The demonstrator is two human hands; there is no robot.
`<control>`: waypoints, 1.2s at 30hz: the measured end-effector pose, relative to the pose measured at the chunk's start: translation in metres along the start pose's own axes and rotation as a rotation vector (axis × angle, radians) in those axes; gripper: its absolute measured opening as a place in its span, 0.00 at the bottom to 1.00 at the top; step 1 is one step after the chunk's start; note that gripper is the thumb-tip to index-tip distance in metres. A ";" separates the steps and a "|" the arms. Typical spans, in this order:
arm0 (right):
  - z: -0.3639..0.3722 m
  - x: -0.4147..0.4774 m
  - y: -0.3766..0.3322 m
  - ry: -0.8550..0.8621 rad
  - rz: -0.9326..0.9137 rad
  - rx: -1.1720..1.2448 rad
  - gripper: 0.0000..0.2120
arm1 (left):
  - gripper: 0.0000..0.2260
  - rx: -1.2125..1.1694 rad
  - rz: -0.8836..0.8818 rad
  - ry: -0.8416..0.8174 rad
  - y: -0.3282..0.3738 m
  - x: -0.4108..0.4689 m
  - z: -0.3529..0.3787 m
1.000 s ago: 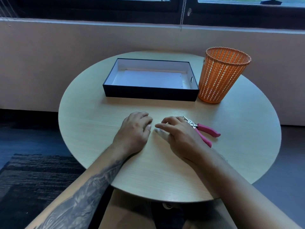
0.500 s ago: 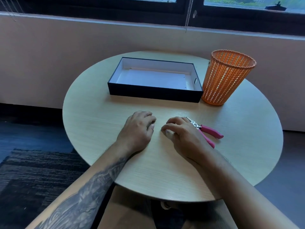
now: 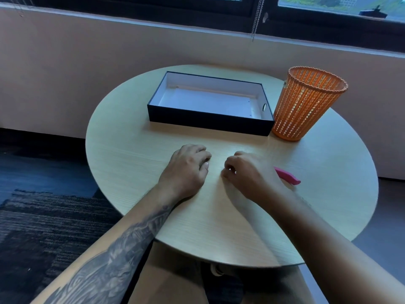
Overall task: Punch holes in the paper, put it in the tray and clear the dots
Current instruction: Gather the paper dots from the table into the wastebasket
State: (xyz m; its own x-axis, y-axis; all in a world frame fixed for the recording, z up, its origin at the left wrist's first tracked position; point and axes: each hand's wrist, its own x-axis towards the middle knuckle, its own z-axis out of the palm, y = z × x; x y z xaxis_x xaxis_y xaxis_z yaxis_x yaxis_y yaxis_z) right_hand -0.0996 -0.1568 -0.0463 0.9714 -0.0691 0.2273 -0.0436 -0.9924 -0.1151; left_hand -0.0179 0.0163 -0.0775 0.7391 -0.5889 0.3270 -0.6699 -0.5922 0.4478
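Fingers point(image 3: 198, 151) of left hand point(image 3: 186, 170) rest loosely curled on bench point(image 3: 131, 154); right hand point(image 3: 249, 175) curled inward, contents indeterminable, pink punch point(image 3: 288, 177) just beside.

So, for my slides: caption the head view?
Left hand and right hand on round table, with black tray, orange basket, pink-handled punch.

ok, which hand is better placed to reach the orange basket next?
Right. The right hand lies on the same side of the table as the orange basket; the left hand would likely have to cross over it.

Dim, bluish window light; soft blur
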 end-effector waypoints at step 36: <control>-0.124 0.030 0.084 0.264 0.163 0.547 0.08 | 0.13 -0.182 0.084 0.062 0.048 0.083 -0.029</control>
State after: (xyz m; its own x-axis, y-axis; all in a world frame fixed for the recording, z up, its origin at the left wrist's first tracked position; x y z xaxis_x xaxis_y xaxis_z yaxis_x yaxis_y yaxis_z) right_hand -0.1030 -0.2546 0.0713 0.8690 -0.3070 0.3880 0.0075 -0.7760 -0.6307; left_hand 0.0130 -0.0450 -0.0050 0.6881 -0.5932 0.4178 -0.7096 -0.4301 0.5581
